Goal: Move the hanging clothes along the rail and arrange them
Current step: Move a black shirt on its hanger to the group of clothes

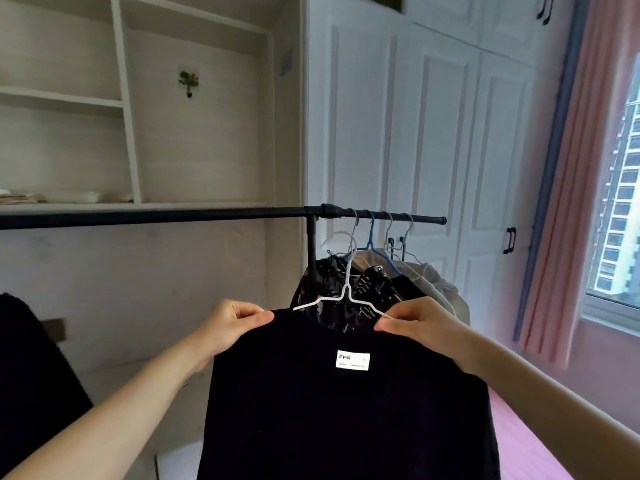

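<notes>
- Black knit top (346, 403), soft and matte with a white rectangular label (353, 360) below the neckline, hangs in front of me on a thin white wire hanger (346, 292).
- Left hand (235, 320): thumb and curled fingers pinch the top's shoulder edge at the left end of the hanger. Right hand (412, 323): same pinch at the right shoulder, over the wire's right arm.
- Hanger's hook appears to be off the black metal clothes rail (173, 216); it sits below the bar, in front of the other garments. I cannot tell for certain, since the hook overlaps those hangers.
- Step in hand, as I judge it: garment lifted clear and held square, ready for re-hanging.
- Four wire hangers (381, 230), pale and blue, crowd the rail's short right end past the black upright post (310, 237). They carry a black-and-white patterned garment (322, 289), glossy looking, and a beige one (436, 285), bunched together and touching.
- Long left stretch of the rail carries no hanger within view.
- Next move calls for raising the hook above the bar, then lowering it on. One hand will probably need to shift to the hanger's neck to steer it.
- Risk: knit may slide on smooth thin wire if tilted.
- Behind: white wooden shelving (124, 98), panelled white wardrobe doors (433, 116), pink curtain (581, 168).
</notes>
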